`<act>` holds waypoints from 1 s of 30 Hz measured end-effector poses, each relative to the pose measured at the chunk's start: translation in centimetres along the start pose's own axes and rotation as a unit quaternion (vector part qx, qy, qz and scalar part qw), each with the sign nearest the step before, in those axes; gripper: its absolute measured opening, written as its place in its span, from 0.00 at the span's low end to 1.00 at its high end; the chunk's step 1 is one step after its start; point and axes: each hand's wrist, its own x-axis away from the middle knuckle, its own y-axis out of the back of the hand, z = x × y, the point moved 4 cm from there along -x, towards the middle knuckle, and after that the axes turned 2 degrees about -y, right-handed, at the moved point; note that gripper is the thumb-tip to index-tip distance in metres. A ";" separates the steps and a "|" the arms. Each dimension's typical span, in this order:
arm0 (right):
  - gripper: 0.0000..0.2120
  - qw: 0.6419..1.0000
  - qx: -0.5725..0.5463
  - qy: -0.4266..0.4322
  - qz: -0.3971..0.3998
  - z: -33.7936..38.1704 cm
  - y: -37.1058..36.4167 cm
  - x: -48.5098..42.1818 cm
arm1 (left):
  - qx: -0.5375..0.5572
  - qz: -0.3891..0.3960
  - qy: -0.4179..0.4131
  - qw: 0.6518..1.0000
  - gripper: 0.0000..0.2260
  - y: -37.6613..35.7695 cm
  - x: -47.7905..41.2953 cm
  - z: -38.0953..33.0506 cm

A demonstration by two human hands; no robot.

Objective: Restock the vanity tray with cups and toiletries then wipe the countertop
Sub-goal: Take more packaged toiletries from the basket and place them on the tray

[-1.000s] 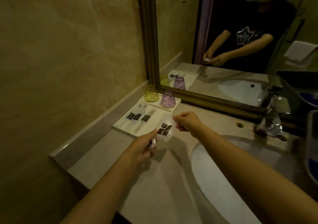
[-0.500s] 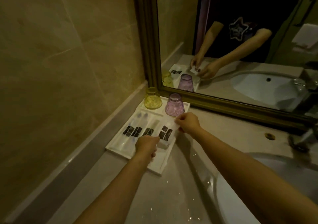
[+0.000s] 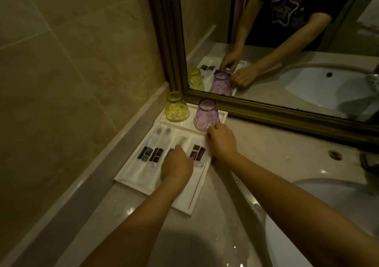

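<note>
A white vanity tray [image 3: 184, 203] lies on the countertop in the corner by the mirror. At its far end stand a yellow cup [image 3: 176, 107] and a purple cup [image 3: 206, 116], both upside down. Long wrapped toiletries [image 3: 150, 154] with black labels lie in the left compartments. A clear packet [image 3: 196, 153] with black labels lies in the right compartment. My right hand [image 3: 222, 143] pinches the packet's far edge, beside the purple cup. My left hand [image 3: 177, 167] hovers fingers-down over the middle of the tray; the mirror shows a small shiny item pinched at its fingertips.
The tiled wall and a raised ledge [image 3: 114, 164] run along the tray's left side. The framed mirror [image 3: 266, 111] stands right behind the cups. The white sink basin [image 3: 307, 215] fills the right foreground, with a countertop hole [image 3: 334, 154] and tap base [image 3: 370, 162] further right.
Both hands carried the labelled packet from above the countertop down into the tray's right compartment. The view has moved closer to the tray.
</note>
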 end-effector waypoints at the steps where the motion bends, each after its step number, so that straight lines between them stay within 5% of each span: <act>1: 0.17 1.000 0.008 0.008 0.002 0.1 -0.1 0.0 | -0.007 0.002 -0.005 1.000 0.17 0.0 0.0 0.0; 5: 0.15 1.000 -0.018 0.011 0.001 0.0 0.1 0.0 | 0.020 0.011 0.005 1.000 0.21 0.6 0.2 0.4; 7: 0.11 0.996 -0.083 -0.007 -0.008 -0.3 0.7 0.1 | 0.129 0.013 0.040 0.991 0.18 1.6 0.4 0.9; 9: 0.11 0.990 -0.140 -0.011 -0.023 -0.3 1.5 0.5 | 0.291 0.043 0.102 0.950 0.13 2.5 0.3 1.4; 13: 0.13 0.969 -0.232 0.066 0.050 1.8 2.8 3.0 | 0.532 0.129 0.203 0.812 0.15 3.5 1.2 2.4; 19: 0.23 0.954 -0.216 0.153 0.139 5.1 3.2 6.7 | 0.585 0.196 0.186 0.765 0.19 4.1 3.1 2.6; 25: 0.20 0.972 -0.163 0.117 0.121 5.9 2.9 8.3 | 0.561 0.200 0.160 0.787 0.19 3.8 4.4 3.1; 30: 0.20 0.989 -0.076 0.084 0.091 6.0 1.6 10.0 | 0.334 0.098 0.018 0.937 0.14 3.7 4.5 4.8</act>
